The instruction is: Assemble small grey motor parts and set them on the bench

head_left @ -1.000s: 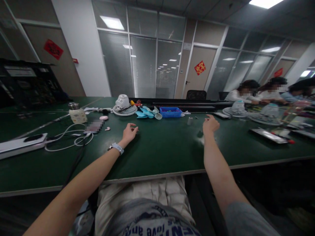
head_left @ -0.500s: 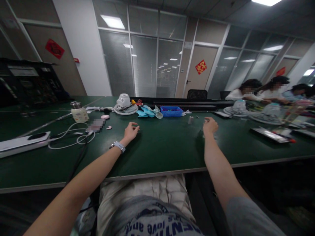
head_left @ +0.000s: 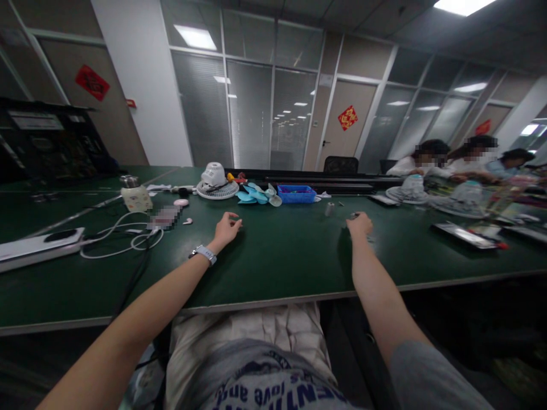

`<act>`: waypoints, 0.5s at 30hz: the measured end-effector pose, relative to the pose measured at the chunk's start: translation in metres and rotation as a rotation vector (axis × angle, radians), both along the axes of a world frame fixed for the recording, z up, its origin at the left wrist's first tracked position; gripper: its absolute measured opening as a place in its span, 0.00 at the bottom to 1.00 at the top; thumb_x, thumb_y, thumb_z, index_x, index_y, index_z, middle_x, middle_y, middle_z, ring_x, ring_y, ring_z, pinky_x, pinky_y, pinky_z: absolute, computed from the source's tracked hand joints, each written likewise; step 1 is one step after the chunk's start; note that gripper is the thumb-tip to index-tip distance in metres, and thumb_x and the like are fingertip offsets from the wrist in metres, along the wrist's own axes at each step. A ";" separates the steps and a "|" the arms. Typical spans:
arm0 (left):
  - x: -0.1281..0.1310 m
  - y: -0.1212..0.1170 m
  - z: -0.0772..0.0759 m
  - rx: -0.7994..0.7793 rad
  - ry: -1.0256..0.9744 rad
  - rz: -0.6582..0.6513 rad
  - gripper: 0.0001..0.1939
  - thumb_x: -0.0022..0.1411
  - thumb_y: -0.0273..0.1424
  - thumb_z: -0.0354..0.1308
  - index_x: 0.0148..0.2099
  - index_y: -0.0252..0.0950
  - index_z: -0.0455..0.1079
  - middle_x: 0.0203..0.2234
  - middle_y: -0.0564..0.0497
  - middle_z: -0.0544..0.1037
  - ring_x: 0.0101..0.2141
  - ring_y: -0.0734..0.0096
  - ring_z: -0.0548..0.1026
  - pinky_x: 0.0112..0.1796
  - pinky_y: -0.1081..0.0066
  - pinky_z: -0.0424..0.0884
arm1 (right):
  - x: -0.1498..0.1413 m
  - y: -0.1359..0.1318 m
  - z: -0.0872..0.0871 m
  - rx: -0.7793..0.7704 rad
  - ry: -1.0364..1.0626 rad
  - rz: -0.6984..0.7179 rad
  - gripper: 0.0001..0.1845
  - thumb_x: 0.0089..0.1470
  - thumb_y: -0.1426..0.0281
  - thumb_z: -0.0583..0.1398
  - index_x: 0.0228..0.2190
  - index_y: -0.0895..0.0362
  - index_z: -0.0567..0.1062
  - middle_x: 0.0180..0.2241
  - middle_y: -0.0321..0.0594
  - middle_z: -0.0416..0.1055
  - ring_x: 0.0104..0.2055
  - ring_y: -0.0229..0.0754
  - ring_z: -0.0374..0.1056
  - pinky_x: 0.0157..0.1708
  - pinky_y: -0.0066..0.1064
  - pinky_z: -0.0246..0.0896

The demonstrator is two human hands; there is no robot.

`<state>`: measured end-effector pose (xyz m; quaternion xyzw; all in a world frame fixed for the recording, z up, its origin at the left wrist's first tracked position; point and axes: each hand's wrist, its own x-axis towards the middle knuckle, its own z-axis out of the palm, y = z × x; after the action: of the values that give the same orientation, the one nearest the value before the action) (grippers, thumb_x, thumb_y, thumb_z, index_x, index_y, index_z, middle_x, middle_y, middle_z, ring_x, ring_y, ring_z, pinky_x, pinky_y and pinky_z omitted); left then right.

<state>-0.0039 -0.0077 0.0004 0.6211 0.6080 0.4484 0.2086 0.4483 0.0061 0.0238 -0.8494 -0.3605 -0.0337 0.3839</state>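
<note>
Currently, the left hand (head_left: 228, 229) is at the middle of the green counter (head_left: 290, 256), its fingers loosely curled and a gap left between thumb and forefinger. A watch (head_left: 204, 254) with a pale strap sits on that wrist. The right hand (head_left: 360, 226) is well apart from it, turned inward with its fingers bent. A small dark bit (head_left: 354, 216) shows at its fingertips; I cannot tell whether it is pinched there or lies behind, nor whether the fingers are pressed together. Something clear shows by the edge of this hand, too indistinct to name.

Near the right hand, on its left, a small grey cylinder (head_left: 329, 209) stands upright on the counter. Farther back is a blue tray (head_left: 296, 195), with the light blue blades (head_left: 255, 195) lying just to its left. Next to them a white fan (head_left: 213, 175) rests on its round grille (head_left: 217, 192).

Left of the left hand, an earbud (head_left: 188, 221) and a round pink case (head_left: 181, 203) lie near a blurred-out phone (head_left: 164, 218). A white cable (head_left: 111, 230) loops beside it, and a bottle (head_left: 135, 196) stands behind. Over on the right, a screen (head_left: 464, 234) lies on the counter, and co-workers (head_left: 464, 162) sit beyond it.
</note>
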 end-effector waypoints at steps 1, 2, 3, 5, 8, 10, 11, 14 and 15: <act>0.000 0.001 -0.001 0.003 0.002 -0.004 0.13 0.61 0.36 0.57 0.47 0.39 0.63 0.34 0.49 0.81 0.30 0.67 0.79 0.36 0.68 0.72 | -0.004 0.001 0.001 0.007 -0.024 0.016 0.26 0.47 0.70 0.68 0.49 0.57 0.74 0.45 0.55 0.74 0.48 0.53 0.72 0.46 0.41 0.66; -0.001 0.001 -0.001 0.006 0.002 -0.008 0.13 0.61 0.36 0.57 0.47 0.39 0.63 0.34 0.48 0.81 0.30 0.67 0.79 0.36 0.68 0.72 | -0.010 0.001 0.004 0.022 -0.056 0.042 0.26 0.47 0.70 0.68 0.50 0.57 0.73 0.44 0.54 0.75 0.48 0.53 0.72 0.46 0.40 0.66; -0.001 0.001 -0.001 0.013 0.004 -0.012 0.14 0.61 0.36 0.57 0.47 0.39 0.63 0.34 0.48 0.81 0.31 0.66 0.79 0.36 0.68 0.72 | -0.020 0.002 0.007 0.042 -0.090 0.081 0.26 0.48 0.69 0.67 0.51 0.57 0.72 0.44 0.53 0.75 0.48 0.52 0.72 0.47 0.40 0.65; 0.001 -0.001 0.000 0.040 0.015 -0.016 0.15 0.60 0.38 0.58 0.47 0.39 0.64 0.35 0.48 0.81 0.34 0.64 0.80 0.37 0.67 0.72 | -0.051 0.003 0.014 0.105 -0.150 0.213 0.28 0.50 0.67 0.67 0.52 0.55 0.71 0.44 0.50 0.76 0.48 0.51 0.72 0.48 0.40 0.64; 0.007 -0.012 0.008 0.126 0.046 -0.048 0.19 0.58 0.41 0.60 0.48 0.39 0.64 0.35 0.49 0.81 0.38 0.62 0.79 0.41 0.65 0.71 | -0.120 -0.001 0.016 0.218 -0.165 0.536 0.30 0.50 0.63 0.67 0.54 0.53 0.69 0.42 0.44 0.77 0.46 0.49 0.72 0.49 0.40 0.64; 0.014 -0.022 0.016 0.205 0.054 -0.084 0.20 0.57 0.43 0.60 0.49 0.40 0.64 0.36 0.49 0.81 0.40 0.62 0.79 0.44 0.64 0.71 | -0.169 -0.007 0.011 0.268 -0.117 0.805 0.32 0.48 0.61 0.68 0.54 0.51 0.68 0.41 0.41 0.77 0.44 0.47 0.73 0.48 0.38 0.65; 0.018 -0.026 0.019 0.246 0.059 -0.107 0.21 0.57 0.44 0.60 0.49 0.40 0.64 0.37 0.49 0.81 0.42 0.61 0.79 0.45 0.64 0.70 | -0.191 -0.011 0.007 0.275 -0.087 0.929 0.34 0.47 0.61 0.68 0.55 0.51 0.68 0.39 0.40 0.77 0.42 0.46 0.74 0.47 0.38 0.66; 0.027 -0.036 0.027 0.350 0.087 -0.204 0.21 0.57 0.42 0.61 0.50 0.39 0.64 0.39 0.48 0.81 0.46 0.61 0.78 0.49 0.64 0.69 | -0.238 -0.024 -0.006 0.253 -0.009 1.185 0.38 0.46 0.62 0.69 0.57 0.51 0.65 0.36 0.38 0.78 0.37 0.44 0.75 0.42 0.36 0.68; 0.029 -0.038 0.029 0.366 0.105 -0.235 0.21 0.57 0.41 0.62 0.49 0.39 0.64 0.39 0.47 0.81 0.46 0.61 0.78 0.50 0.64 0.69 | -0.247 -0.027 -0.010 0.238 0.004 1.235 0.38 0.46 0.63 0.68 0.58 0.51 0.64 0.36 0.37 0.77 0.36 0.44 0.75 0.42 0.36 0.68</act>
<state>0.0255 -0.0456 0.0292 0.7376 0.4500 0.4909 0.1115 0.2016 -0.0212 0.0137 -0.4358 -0.7778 0.1558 0.4252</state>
